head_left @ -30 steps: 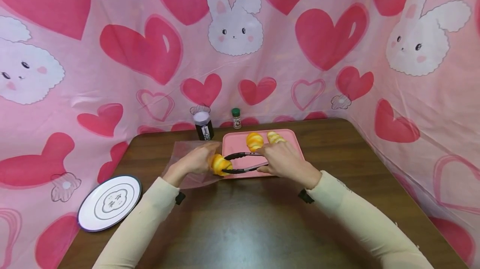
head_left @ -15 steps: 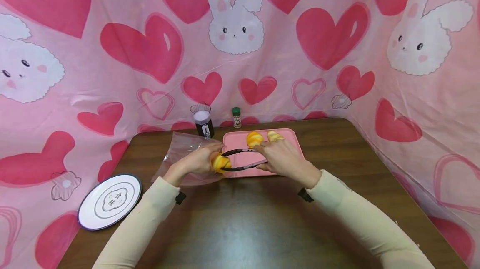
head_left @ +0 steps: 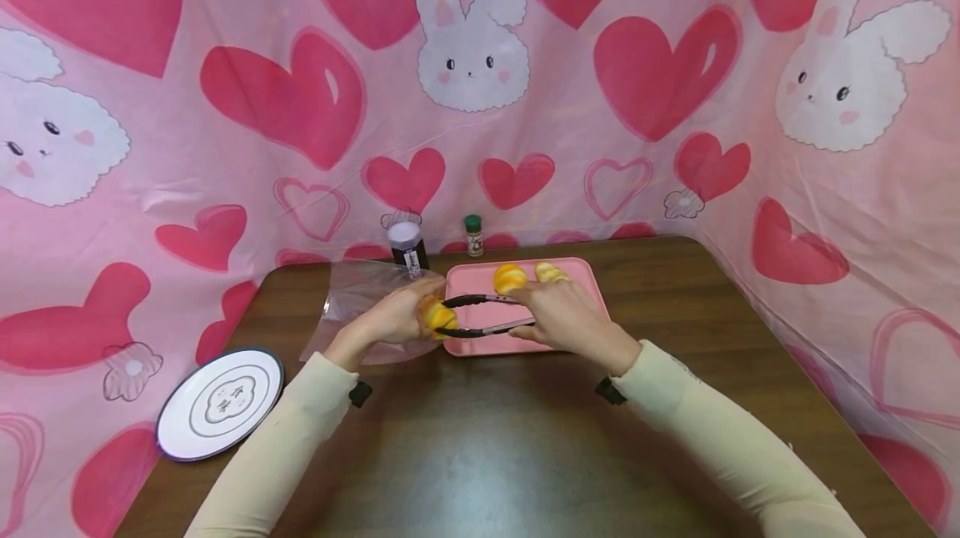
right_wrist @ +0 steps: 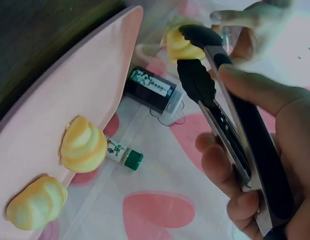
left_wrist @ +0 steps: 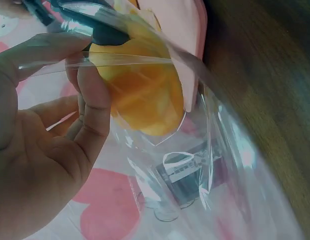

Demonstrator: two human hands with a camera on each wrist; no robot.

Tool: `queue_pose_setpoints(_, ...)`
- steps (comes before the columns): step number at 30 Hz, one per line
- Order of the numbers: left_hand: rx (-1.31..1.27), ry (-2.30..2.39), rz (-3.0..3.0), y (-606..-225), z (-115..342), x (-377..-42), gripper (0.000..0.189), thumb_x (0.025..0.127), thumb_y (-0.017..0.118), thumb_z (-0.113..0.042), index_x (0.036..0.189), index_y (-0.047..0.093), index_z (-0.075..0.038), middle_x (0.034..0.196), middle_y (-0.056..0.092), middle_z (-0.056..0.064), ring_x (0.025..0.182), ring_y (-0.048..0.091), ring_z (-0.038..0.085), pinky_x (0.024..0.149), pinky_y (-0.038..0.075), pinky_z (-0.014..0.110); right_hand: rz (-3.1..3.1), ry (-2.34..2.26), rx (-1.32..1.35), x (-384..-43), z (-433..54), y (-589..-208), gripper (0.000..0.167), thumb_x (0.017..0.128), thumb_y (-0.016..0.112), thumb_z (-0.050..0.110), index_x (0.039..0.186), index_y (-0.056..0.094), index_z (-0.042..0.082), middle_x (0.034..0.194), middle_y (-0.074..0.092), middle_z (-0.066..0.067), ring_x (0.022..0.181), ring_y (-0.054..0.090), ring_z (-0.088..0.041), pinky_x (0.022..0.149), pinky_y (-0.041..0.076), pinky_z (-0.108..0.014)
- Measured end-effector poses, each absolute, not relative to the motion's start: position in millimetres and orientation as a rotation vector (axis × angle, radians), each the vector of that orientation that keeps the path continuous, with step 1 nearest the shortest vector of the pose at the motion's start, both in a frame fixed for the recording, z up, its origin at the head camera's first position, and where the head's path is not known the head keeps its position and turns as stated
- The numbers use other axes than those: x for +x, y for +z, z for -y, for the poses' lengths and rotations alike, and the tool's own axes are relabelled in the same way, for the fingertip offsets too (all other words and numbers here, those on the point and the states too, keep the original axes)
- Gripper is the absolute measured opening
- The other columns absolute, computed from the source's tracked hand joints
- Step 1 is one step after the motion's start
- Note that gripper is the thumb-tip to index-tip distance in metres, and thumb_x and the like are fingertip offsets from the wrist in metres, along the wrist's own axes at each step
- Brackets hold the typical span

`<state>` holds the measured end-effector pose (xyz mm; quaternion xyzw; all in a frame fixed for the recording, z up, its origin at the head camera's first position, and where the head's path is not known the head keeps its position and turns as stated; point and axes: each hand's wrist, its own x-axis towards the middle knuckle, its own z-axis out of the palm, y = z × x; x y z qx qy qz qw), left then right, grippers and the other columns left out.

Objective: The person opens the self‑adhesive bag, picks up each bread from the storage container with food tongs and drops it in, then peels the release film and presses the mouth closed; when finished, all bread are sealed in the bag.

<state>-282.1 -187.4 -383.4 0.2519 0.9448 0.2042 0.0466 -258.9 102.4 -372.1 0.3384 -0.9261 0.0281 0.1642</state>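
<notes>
The right hand (head_left: 573, 317) curls its fingers round the handles of black-and-silver tongs (head_left: 472, 299), thumb on one arm and fingers on the other, the arms parted. The left hand (head_left: 393, 317) is partly closed, thumb and forefinger pinching the edge of a clear plastic bag (head_left: 345, 296). The tongs point from the right hand toward the left, their long axis running nearly straight across between the two. At their tips sits a swirled orange-yellow bread roll (head_left: 441, 317), just beside the left hand's fingertips and well out from the right hand; the left wrist view shows it through the film. Its long axis is hard to tell, being partly hidden. The bag spreads on the left hand's outer side. Beyond the right hand, two more rolls (head_left: 510, 278) lie on a pink tray (head_left: 468, 279).
</notes>
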Motion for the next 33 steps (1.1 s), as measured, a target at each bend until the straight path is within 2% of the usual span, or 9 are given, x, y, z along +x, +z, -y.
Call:
queue_pose_setpoints(4, 0.761, 0.606, -2.89, -383.6, 186.9, -283.8, 0.091, 0.07, 0.087, -0.014, 0.149, 0.043, -0.004, 0.15, 0.048, 0.02, 0.134, 0.049, 0.04, 0.113, 0.039, 0.058, 2.51, -0.003, 1.02, -259.5, -103.4, -373.6, 0.05, 0.076, 0.082, 0.053, 0.113, 0.073, 0.021, 0.097, 0.073, 0.004, 0.079, 0.067, -0.014, 0.059, 0.056, -0.032)
queue_pose_setpoints(9, 0.729, 0.581, -2.867, -382.7, 185.7, -282.9, 0.086, 0.07, 0.082, -0.008, 0.147, 0.045, -0.002, 0.145, 0.053, 0.02, 0.126, 0.055, 0.038, 0.11, 0.042, 0.057, 2.379, -0.104, 1.066, -261.0, -104.4, -376.1, 0.054, 0.071, 0.086, 0.05, 0.113, 0.071, 0.018, 0.091, 0.07, 0.003, 0.07, 0.06, -0.017, 0.065, 0.055, -0.032)
queue_pose_setpoints(14, 0.774, 0.543, -2.843, -385.3, 183.3, -281.1, 0.085, 0.07, 0.084, -0.011, 0.146, 0.047, -0.003, 0.144, 0.055, 0.018, 0.125, 0.057, 0.036, 0.11, 0.043, 0.054, 2.438, -0.099, 1.072, -262.7, -103.8, -376.2, 0.055, 0.072, 0.085, 0.052, 0.114, 0.071, 0.018, 0.093, 0.072, 0.002, 0.069, 0.06, -0.015, 0.058, 0.052, -0.029)
queue_pose_setpoints(16, 0.804, 0.536, -2.836, -386.4, 182.8, -280.3, 0.085, 0.07, 0.086, -0.014, 0.146, 0.048, -0.004, 0.145, 0.055, 0.017, 0.126, 0.057, 0.035, 0.111, 0.044, 0.053, 2.547, -0.022, 1.054, -263.3, -103.6, -375.4, 0.054, 0.073, 0.084, 0.052, 0.113, 0.072, 0.019, 0.094, 0.073, 0.002, 0.072, 0.061, -0.015, 0.06, 0.052, -0.029)
queue_pose_setpoints(20, 0.821, 0.529, -2.831, -387.8, 182.8, -279.2, 0.087, 0.069, 0.087, -0.013, 0.147, 0.048, -0.007, 0.147, 0.053, 0.015, 0.119, 0.059, 0.033, 0.106, 0.048, 0.052, 2.753, 0.144, 0.965, -264.1, -103.2, -373.7, 0.051, 0.075, 0.082, 0.053, 0.112, 0.073, 0.019, 0.095, 0.075, 0.003, 0.077, 0.063, -0.015, 0.07, 0.054, -0.034)
queue_pose_setpoints(25, 0.789, 0.535, -2.851, -387.9, 181.7, -278.8, 0.089, 0.068, 0.087, -0.012, 0.147, 0.047, -0.007, 0.149, 0.05, 0.015, 0.122, 0.057, 0.034, 0.108, 0.045, 0.054, 2.834, 0.194, 0.902, -263.1, -101.3, -371.9, 0.051, 0.077, 0.079, 0.055, 0.113, 0.074, 0.019, 0.092, 0.075, 0.003, 0.078, 0.065, -0.018, 0.075, 0.055, -0.041)
queue_pose_setpoints(29, 0.745, 0.601, -2.871, -387.0, 179.5, -278.9, 0.09, 0.066, 0.086, -0.01, 0.147, 0.046, -0.003, 0.148, 0.05, 0.017, 0.123, 0.057, 0.034, 0.108, 0.046, 0.052, 2.762, 0.122, 0.926, -261.4, -99.4, -372.4, 0.053, 0.075, 0.08, 0.057, 0.112, 0.073, 0.019, 0.095, 0.075, 0.003, 0.076, 0.064, -0.017, 0.068, 0.054, -0.037)
queue_pose_setpoints(33, 0.7, 0.67, -2.846, -385.4, 178.4, -279.3, 0.093, 0.067, 0.083, -0.005, 0.15, 0.041, -0.003, 0.152, 0.045, 0.019, 0.126, 0.055, 0.036, 0.108, 0.046, 0.053, 2.586, -0.045, 0.988, -261.3, -98.9, -376.0, 0.054, 0.074, 0.081, 0.058, 0.112, 0.071, 0.021, 0.09, 0.071, 0.003, 0.067, 0.063, -0.015, 0.052, 0.049, -0.031)
